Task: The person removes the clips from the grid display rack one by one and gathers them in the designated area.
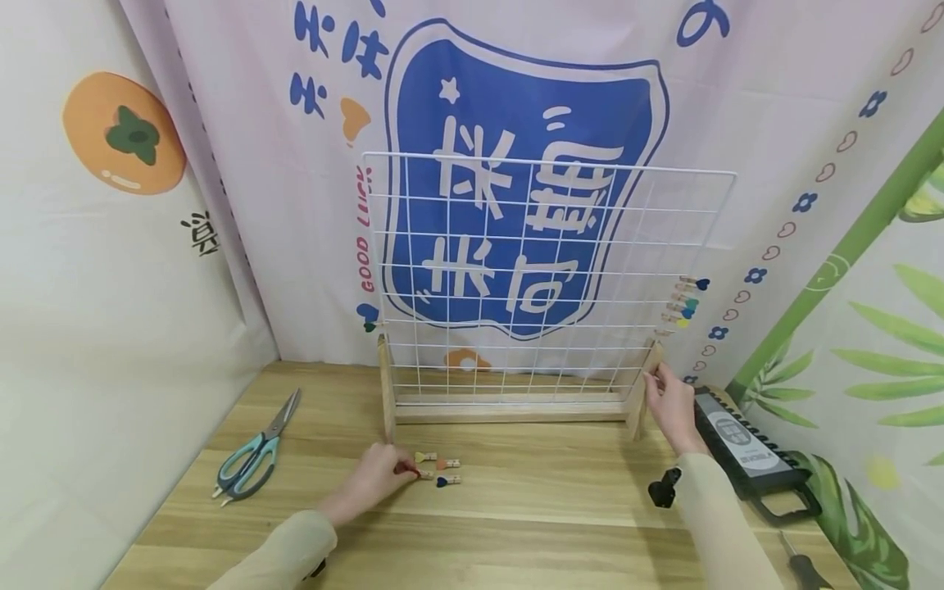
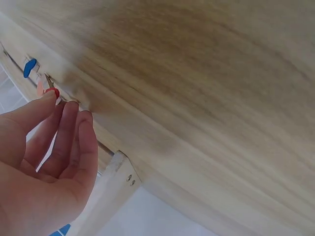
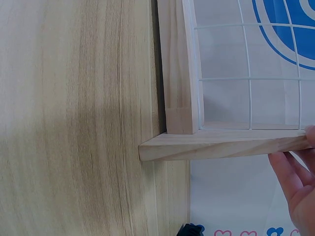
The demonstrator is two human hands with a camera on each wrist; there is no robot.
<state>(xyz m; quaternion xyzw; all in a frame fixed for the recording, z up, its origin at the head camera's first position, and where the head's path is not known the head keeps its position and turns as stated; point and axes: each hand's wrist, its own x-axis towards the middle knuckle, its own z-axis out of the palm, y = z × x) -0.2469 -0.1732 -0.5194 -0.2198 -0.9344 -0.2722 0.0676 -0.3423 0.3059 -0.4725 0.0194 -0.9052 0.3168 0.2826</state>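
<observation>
My left hand (image 1: 374, 477) is low over the table, thumb and fingertips pinching a small wooden clothespin with a red top (image 2: 52, 92). Right beside it lie a yellow clothespin (image 1: 425, 457), an orange one (image 1: 448, 465) and one with a dark blue heart (image 1: 448, 482). My right hand (image 1: 673, 407) holds the upright wooden side piece (image 3: 221, 146) of a stand, thumb on one face and fingers on the other. The stand carries a white wire grid (image 1: 516, 270). Several clothespins (image 1: 682, 303) are clipped on the grid's right edge, and blue and green ones (image 1: 369, 315) on its left.
Scissors with teal handles (image 1: 254, 459) lie at the left of the table. On the right are a black-handled saw (image 1: 745, 442) in a sleeve and a screwdriver (image 1: 804, 569). A printed curtain (image 1: 310, 246) hangs close behind the grid.
</observation>
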